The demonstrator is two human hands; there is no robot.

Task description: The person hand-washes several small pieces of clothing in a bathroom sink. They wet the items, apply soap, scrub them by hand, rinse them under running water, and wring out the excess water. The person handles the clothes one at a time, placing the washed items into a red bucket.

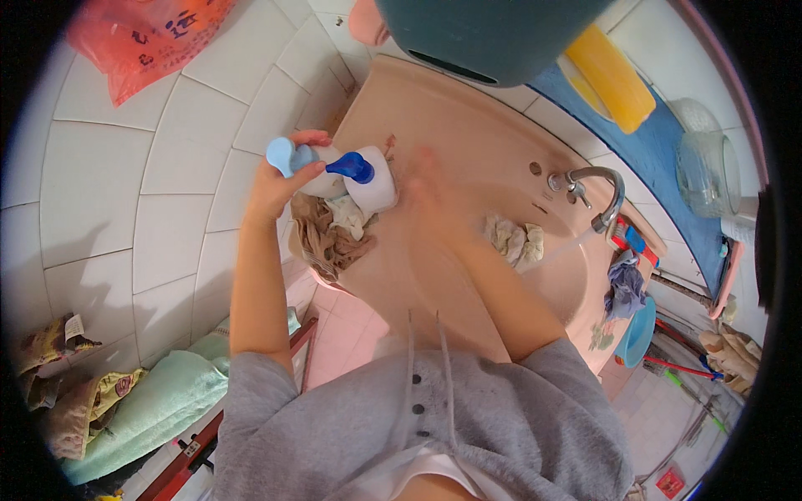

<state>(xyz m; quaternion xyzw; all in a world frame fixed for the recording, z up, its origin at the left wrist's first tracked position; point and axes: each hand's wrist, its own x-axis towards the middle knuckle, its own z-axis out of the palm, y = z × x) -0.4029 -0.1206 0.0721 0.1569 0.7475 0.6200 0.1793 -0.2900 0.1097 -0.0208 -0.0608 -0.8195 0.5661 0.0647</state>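
Note:
My left hand is wrapped around the upper part of a white bottle with a light blue pump head. Beside it, close to my left thumb, stands a white pump bottle with a dark blue pump. My right hand is blurred over the pink washbasin counter, just right of that bottle; nothing shows in it, and its finger pose is unclear. Brown cloth and a white cloth lie crumpled below the bottles. A wet pale cloth rests in the basin.
Water runs from the curved metal faucet into the basin. A dark green container overhangs the back. A blue shelf carries a glass jar. Grey-blue cloth lies on the right rim. Green towels hang at left.

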